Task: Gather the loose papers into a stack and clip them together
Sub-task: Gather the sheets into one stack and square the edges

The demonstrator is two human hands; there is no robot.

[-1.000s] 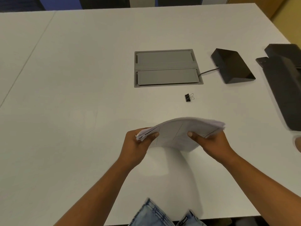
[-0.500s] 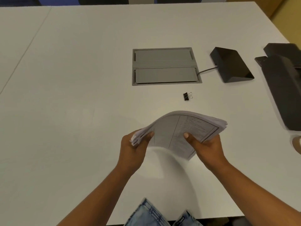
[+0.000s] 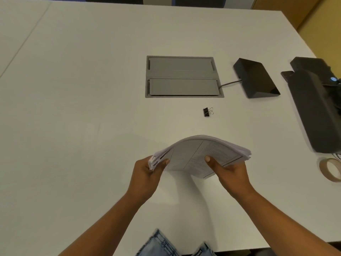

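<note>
Both hands grip the papers (image 3: 201,156) above the table (image 3: 73,108): left hand (image 3: 145,174) pinching the left edge, right hand (image 3: 230,172) the near-right corner, fingers hidden beneath. The print is too blurred to read. The clip (image 3: 208,112) lies beyond, untouched.

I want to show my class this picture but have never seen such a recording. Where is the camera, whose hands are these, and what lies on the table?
No machine here: a person works bare-handed, and the camera sits on their head, looking forward and down. The left hand and right hand each grip one side of a stack of papers, bowed upward above the white table. Beyond it lies a black binder clip, not yet used. Also there: a grey hatch set into the tabletop, a black wedge-shaped box with a cord, a larger black device and a roll of tape.
</note>
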